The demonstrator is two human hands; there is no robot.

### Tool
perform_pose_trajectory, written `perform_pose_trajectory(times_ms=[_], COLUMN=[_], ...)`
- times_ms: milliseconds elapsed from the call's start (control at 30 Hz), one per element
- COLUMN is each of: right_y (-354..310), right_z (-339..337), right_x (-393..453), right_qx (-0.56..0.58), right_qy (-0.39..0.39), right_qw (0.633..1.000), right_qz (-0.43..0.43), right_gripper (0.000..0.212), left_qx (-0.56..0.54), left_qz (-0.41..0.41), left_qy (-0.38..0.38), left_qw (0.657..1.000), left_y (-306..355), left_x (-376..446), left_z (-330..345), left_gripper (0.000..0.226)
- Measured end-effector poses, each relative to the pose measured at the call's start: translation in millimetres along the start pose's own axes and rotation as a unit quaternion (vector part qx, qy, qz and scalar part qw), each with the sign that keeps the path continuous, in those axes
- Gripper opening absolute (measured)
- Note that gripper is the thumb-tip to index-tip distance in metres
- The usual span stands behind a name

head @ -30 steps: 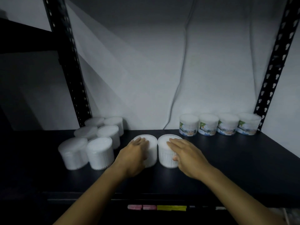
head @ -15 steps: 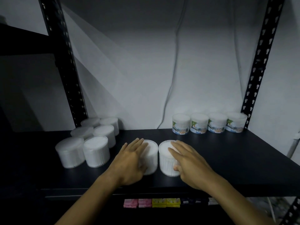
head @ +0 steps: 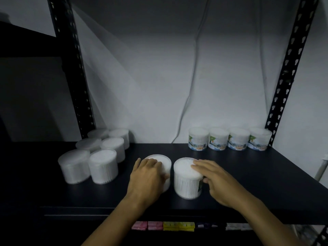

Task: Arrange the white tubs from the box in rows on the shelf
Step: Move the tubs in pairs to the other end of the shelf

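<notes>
Left hand (head: 147,176) holds left tub (head: 162,161); right hand (head: 215,181) holds right tub (head: 184,180), thumb on its side. Tubs just beside each other, near shelf (head: 248,174) front.

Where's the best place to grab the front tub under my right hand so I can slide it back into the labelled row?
Probably take the tub round its upright cylindrical wall, coming from above and the right, where the right hand already lies. The other front tub stands close on its left, leaving little finger room there.
</notes>
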State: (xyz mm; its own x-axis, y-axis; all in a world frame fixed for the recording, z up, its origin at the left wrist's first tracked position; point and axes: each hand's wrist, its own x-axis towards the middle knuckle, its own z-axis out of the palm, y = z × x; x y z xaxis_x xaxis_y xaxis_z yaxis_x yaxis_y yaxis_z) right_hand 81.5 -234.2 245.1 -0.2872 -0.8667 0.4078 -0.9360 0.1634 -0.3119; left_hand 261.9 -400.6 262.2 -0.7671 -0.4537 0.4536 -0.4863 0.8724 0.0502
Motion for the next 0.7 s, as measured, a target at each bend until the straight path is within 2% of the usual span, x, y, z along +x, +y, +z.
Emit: perform_pose_trajectory(times_ms=[133, 233, 367, 700], right_y=[-2, -2, -7, -13], right_z=[-2, -1, -3, -5], right_x=[-7, -11, -11, -10], right_qx=[-0.045, -0.062, -0.065, -0.092], right_qy=[0.035, 0.051, 0.069, 0.081], right_qw=[0.998, 0.996, 0.995, 0.992], right_qz=[-0.027, -0.033, -0.021, 0.007], right_gripper=[0.055, 0.045, 0.043, 0.038], left_qx=[-0.134, -0.177, -0.207, -0.234], left_qz=[0.035, 0.044, 0.036, 0.037], left_qy=[-0.025, -0.045, -0.061, -0.120], left_qw=[0.990, 0.982, 0.976, 0.964], left_y=[-15, -19, -21, -28], left_x=[-3, -2, -1, 3], left_z=[-2, -5, -4, -14], left_gripper=[0.012, 0.028, 0.046, 0.064])
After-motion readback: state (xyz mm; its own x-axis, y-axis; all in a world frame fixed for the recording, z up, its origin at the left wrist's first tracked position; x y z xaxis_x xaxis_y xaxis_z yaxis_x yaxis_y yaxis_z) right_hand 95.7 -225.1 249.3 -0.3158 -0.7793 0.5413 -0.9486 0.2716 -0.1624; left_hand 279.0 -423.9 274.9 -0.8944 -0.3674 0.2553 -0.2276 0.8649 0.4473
